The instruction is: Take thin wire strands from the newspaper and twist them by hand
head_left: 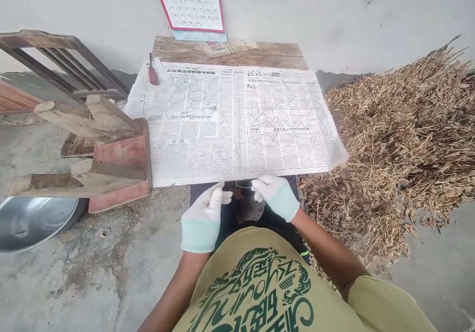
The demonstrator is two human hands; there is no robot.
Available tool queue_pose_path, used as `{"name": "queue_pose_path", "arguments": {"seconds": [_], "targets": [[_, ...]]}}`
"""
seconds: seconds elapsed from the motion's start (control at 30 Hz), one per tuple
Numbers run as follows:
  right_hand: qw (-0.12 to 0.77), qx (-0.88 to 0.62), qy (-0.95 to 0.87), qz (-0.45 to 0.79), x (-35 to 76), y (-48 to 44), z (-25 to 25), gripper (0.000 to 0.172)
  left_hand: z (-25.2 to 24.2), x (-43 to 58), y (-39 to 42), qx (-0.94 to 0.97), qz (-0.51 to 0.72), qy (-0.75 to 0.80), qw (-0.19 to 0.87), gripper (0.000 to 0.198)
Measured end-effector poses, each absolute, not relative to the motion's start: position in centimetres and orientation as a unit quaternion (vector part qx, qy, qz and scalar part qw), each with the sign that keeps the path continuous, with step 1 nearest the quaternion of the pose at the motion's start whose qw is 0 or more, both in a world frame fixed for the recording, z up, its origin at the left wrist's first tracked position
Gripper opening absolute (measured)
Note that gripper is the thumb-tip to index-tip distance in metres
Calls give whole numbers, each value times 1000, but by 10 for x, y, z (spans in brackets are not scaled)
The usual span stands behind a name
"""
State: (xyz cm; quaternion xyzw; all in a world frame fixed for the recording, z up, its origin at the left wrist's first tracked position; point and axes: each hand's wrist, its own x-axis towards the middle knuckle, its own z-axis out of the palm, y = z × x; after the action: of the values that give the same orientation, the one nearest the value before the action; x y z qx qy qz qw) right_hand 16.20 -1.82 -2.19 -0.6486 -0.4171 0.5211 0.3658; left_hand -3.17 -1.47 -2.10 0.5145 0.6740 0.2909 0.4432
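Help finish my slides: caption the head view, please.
Gloved right hand holds a thin strand, gloved left hand alongside, before a spread newspaper.

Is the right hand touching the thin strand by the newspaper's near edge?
Touching: the head view shows the thin strand running into the fingertips of the right hand.

We read "09月" and dates up to 30 on the calendar (195, 8), "理论周刊" and "公告" on the newspaper (200, 159), green lettering on the shirt (256, 287).
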Motion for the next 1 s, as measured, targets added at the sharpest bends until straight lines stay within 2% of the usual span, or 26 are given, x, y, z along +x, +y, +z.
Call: {"name": "queue_pose_path", "arguments": {"seconds": [0.27,0.4,0.5,0.67,1.0], "targets": [[334,-674,-424,504,173,-1,-5,26,-53,-57,-30,509,243,688,457,50],[309,-674,-455,494,181,13,1,35,-80,-66,-29,476,233,701,476,65],[311,-677,-479,465,195,36,6,34,-100,-74,-23,437,238,719,485,83],[347,-657,-489,456,219,106,23,30,-128,-88,-17,411,250,741,469,99],[342,-673,-499,426,199,289,41,32,-161,-93,-12,383,290,731,485,94]]}}
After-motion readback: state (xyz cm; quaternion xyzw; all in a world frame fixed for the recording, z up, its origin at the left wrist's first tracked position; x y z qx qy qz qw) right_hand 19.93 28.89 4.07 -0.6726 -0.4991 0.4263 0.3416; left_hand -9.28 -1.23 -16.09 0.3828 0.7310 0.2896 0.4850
